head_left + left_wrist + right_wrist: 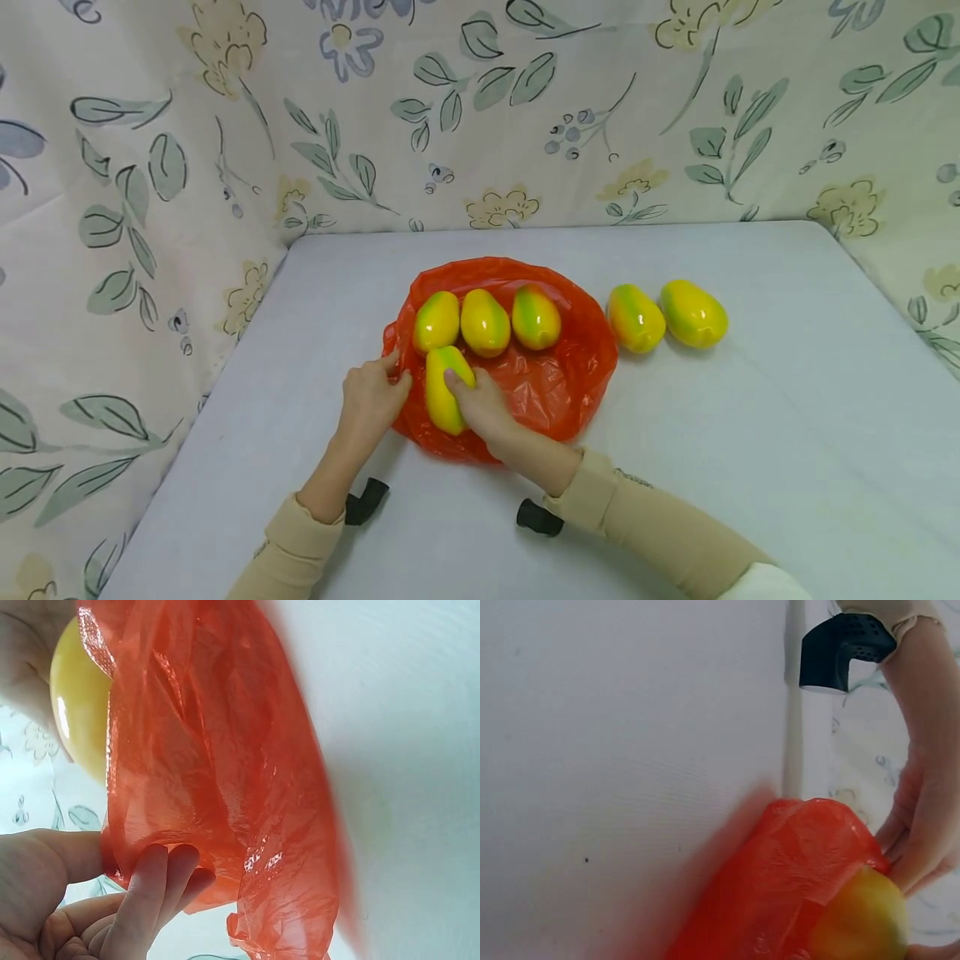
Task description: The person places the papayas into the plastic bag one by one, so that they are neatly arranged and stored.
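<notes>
An open red plastic bag (536, 392) lies spread on the table, with three yellow-green mangoes (485, 323) in a row inside. My right hand (486, 407) holds another mango (444, 400) within the bag, at its near left, thumb on top. At the bag's left rim, my left hand (375, 392) pinches the thin plastic between thumb and fingers; the left wrist view shows this hand (112, 892) close, with the red film (202, 772) raised like a wall. The right wrist view catches the held mango (866, 919) beside the bag's side (780, 877).
Two more mangoes (693, 314) lie on the white table (750, 442), just right of the bag. A black wrist device (847, 649) sits on the left forearm. Flower-patterned cloth (450, 125) hangs behind and to the left of the table.
</notes>
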Tool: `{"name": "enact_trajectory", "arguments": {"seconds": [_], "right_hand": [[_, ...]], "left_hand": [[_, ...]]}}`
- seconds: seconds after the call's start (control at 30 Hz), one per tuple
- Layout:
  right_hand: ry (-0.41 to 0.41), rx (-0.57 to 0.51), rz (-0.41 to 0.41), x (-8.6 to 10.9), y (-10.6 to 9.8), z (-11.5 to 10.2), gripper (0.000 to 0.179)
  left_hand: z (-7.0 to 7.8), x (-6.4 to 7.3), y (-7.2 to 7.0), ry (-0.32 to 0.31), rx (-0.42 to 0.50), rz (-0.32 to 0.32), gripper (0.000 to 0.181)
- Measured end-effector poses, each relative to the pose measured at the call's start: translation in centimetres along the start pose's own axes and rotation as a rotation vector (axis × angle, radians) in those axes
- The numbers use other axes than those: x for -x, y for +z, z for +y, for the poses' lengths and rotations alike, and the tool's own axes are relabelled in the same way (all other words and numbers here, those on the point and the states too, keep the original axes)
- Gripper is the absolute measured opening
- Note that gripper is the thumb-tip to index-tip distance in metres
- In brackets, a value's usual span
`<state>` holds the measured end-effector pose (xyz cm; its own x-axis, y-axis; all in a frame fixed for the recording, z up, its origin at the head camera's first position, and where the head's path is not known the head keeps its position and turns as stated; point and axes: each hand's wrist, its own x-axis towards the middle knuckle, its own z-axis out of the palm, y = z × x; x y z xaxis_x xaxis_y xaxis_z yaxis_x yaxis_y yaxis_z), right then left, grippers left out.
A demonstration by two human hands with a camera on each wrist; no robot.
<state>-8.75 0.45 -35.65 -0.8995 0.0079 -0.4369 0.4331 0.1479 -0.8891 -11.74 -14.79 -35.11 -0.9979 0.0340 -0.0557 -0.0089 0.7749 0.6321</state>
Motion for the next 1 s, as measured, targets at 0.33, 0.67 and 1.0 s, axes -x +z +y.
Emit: {"name": "enact_trajectory", "arguments": {"seconds": [0.33,0.67,1.0], "right_hand": [[-0.043,0.137,0.061,-0.3,0.9,0.6,0.068],[-0.056,0.113,0.005,0.2,-0.5,0.4,0.079],[-0.177,0.319,0.007,1.8,-4.7,-0.7,0.076]], "left_hand": [[0.1,0.1,0.3,0.03,-0.01,0.015,0.045],[0.3,0.3,0.2,0.027,-0.004,0.003,0.046],[0.3,0.3,0.0,-0.002,0.014,-0.019,0.047]]}}
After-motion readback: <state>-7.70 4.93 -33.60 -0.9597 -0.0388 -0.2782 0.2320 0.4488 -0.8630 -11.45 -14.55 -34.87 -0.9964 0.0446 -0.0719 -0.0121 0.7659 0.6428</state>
